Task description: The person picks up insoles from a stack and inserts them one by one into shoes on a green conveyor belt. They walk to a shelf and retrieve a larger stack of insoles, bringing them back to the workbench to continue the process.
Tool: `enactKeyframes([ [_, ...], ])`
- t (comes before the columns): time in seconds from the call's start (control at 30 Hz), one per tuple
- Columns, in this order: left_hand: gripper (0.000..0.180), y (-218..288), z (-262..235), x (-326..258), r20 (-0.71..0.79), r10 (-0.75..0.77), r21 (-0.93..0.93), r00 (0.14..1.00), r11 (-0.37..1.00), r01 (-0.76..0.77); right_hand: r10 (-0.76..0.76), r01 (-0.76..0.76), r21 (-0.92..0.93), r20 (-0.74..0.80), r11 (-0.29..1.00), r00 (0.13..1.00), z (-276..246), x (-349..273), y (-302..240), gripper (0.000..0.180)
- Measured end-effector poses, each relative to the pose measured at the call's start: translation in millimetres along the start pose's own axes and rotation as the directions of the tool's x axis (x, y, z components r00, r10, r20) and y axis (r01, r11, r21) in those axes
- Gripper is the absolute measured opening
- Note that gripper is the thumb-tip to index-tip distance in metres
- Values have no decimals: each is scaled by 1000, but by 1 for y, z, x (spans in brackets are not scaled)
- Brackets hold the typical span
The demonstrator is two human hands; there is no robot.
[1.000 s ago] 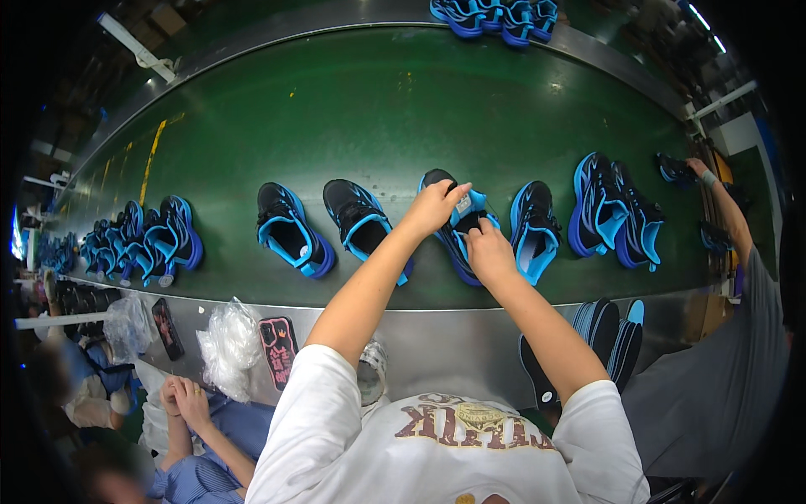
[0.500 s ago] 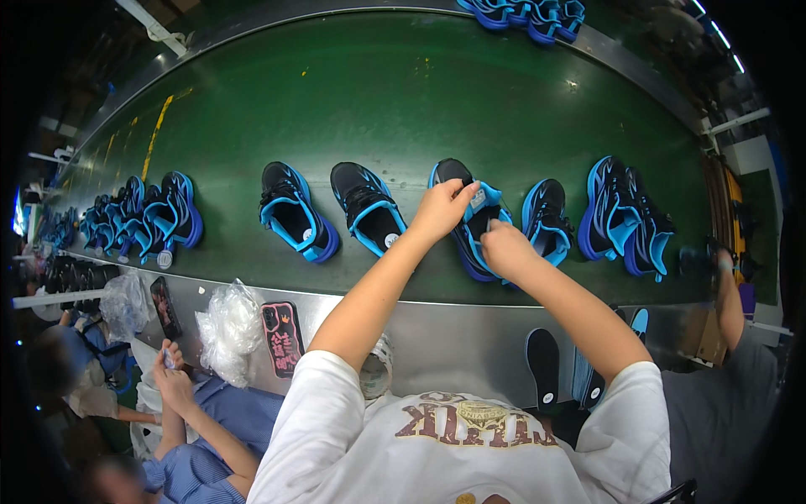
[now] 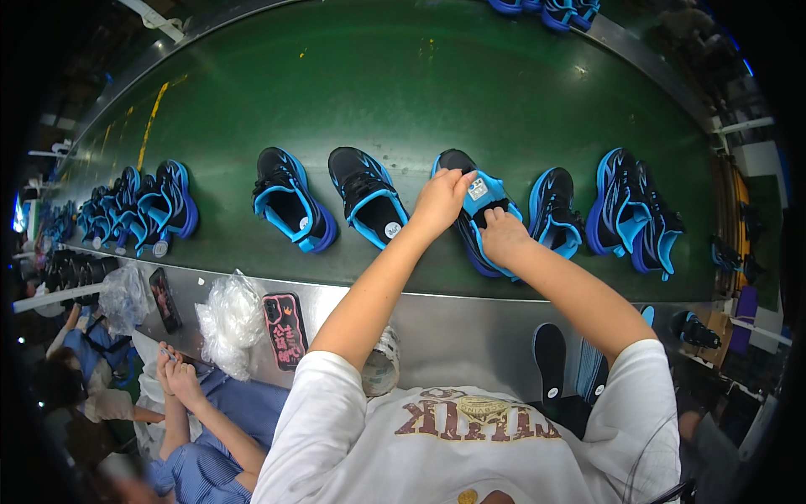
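Note:
A black-and-blue sneaker [image 3: 477,252] sits on the green belt in front of me, toe pointing away. My left hand [image 3: 442,200] is closed on its blue-lined tongue [image 3: 485,195], pulling it back so a white label shows. Into the shoe's opening reach the fingers of my right hand [image 3: 506,238], bent and close together; their tips are hidden inside, and I cannot make out what they grip. Left of my hands stand two similar sneakers, a nearer one [image 3: 369,197] and a farther one [image 3: 294,202]. Another sneaker [image 3: 554,214] is just to the right.
A sneaker pair [image 3: 621,210] stands farther right, and several more sneakers [image 3: 138,202] at far left. The metal ledge [image 3: 466,336] bears black insoles [image 3: 550,361], a phone [image 3: 284,332], clear plastic bags [image 3: 231,323] and a tape roll [image 3: 382,365]. A co-worker [image 3: 210,428] sits at left.
My right hand has moved slightly forward, its fingers now in the shoe's opening. The tongue is spread wider. At the right, another person's arm has left the ledge; a dark shoe now shows there.

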State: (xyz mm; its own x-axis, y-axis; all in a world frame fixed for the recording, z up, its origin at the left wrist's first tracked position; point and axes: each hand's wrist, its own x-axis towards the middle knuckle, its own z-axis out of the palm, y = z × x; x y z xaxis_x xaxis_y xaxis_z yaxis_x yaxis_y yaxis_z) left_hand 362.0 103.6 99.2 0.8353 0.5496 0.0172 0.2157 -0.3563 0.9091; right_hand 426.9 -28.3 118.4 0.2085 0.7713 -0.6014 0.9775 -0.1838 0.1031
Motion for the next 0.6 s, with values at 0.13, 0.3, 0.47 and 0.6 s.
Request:
enactKeyframes([
  [0.13,39,-2,3,4,24,-18,-37,1000,999,19,-71,75,-81,53,994,996,-8,2,4,23],
  [0.3,40,14,13,-4,23,-147,-83,989,986,148,-102,111,-79,99,991,990,-9,6,5,24],
  [0.47,39,37,41,-29,-224,33,113,974,994,-8,-276,136,376,348,916,896,-1,29,25,31],
  [0.6,33,27,42,-28,-296,182,264,938,959,-103,-268,155,283,425,947,865,-20,26,16,33],
])
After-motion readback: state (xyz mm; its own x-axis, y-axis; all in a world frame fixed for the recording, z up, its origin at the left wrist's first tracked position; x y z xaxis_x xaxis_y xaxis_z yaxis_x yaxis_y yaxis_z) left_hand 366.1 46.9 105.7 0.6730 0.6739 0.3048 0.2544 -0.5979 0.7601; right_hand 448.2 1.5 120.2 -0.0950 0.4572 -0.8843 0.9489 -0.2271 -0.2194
